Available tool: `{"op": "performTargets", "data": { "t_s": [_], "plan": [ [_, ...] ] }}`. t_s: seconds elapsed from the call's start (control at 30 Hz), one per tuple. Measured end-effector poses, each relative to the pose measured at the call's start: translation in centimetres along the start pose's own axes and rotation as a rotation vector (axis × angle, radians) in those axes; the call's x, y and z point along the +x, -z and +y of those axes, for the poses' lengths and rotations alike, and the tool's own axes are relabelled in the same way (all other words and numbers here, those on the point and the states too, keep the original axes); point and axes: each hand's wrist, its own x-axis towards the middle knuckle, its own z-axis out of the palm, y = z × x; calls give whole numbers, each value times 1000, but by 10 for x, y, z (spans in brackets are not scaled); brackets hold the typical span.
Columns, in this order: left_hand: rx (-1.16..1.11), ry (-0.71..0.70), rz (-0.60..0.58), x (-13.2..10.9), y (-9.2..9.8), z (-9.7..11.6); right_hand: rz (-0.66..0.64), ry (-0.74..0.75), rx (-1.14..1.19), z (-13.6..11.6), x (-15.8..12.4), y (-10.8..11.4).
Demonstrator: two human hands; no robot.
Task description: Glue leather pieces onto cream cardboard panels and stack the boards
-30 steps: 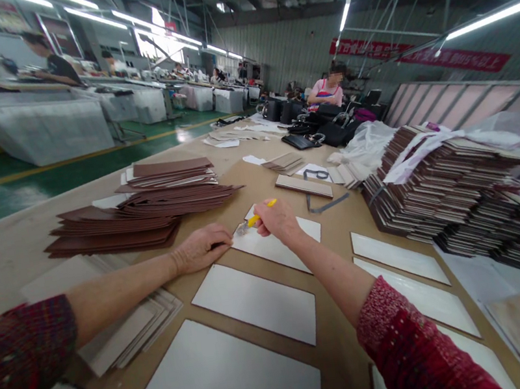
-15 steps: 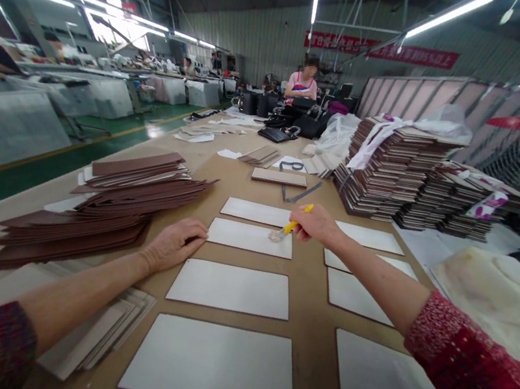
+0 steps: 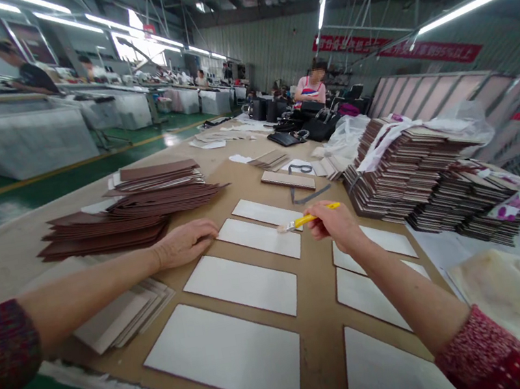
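My right hand (image 3: 335,225) is closed around the yellow handle of a flat paintbrush (image 3: 313,216). The brush's bristles are at the far edge of a narrow white panel (image 3: 261,237), toward its right end. My left hand (image 3: 189,240) lies palm down at that panel's left end, fingertips at its corner and thumb mostly hidden. Beyond it is a narrower white panel (image 3: 263,211). Nearer to me lie a wider white panel (image 3: 242,286) and the largest panel (image 3: 226,357). A second column of white panels (image 3: 372,295) is partly covered by my right forearm.
Brown sheets (image 3: 102,229) are stacked at left, with beige boards (image 3: 116,319) under my left forearm. Tall stacks of brown-edged pieces (image 3: 413,163) stand at right beside a cream cloth (image 3: 517,292). Black bags (image 3: 313,127) and a co-worker (image 3: 310,89) are at the far end.
The view has shifted, so the table appears farther right. My right hand has moved slightly right, and the brush tip is nearer the panel's far edge. My left hand stays at the panel's left end.
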Motion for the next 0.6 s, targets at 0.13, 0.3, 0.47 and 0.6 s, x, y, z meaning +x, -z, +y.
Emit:
{"op": "performTargets", "data": {
  "t_s": [0.13, 0.3, 0.47, 0.6],
  "plan": [
    [13, 9, -27, -12, 2, 9, -56, -15, 97, -6, -3, -32],
    [17, 9, 20, -14, -15, 5, -100, -22, 152, -5, 6, -80],
    [-7, -4, 88, -14, -24, 2, -132, -9, 137, 1, 17, -116],
    [-21, -11, 115, -16, -24, 2, -159, -10, 82, 6, 23, -133]
  ]
}}
